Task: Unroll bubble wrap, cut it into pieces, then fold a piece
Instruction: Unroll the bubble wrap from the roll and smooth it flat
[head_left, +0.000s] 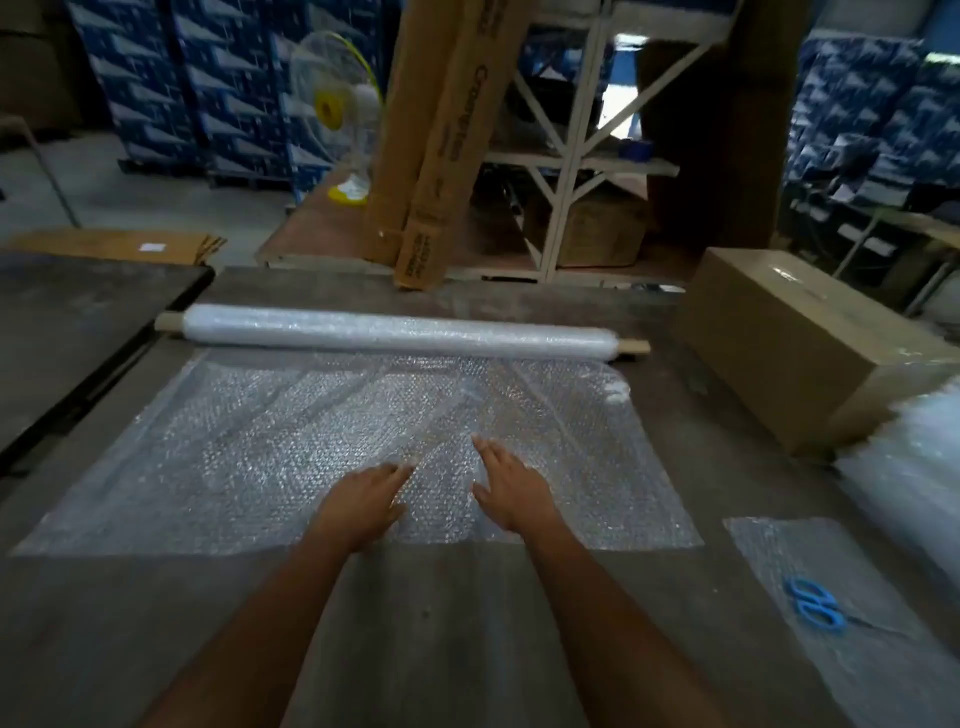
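Bubble wrap (291, 447) lies spread flat on the surface (467, 623) under both your hands. Your left hand (363, 501) and right hand (511, 486) rest palm-down on the sheet with fingers straight and slightly spread, gripping nothing, a narrow gap between them. The sheet's near edge runs just behind your wrists; its far edge meets the roll (400, 332), which lies across the surface well beyond your fingertips. Bare surface stretches behind your wrists and to the left of your left fingers. To the right of your right fingers, past the sheet's side edge, a smaller cut piece (852, 639) lies with blue scissors (815, 605) on it. A cardboard box (800, 338) sits beyond that.
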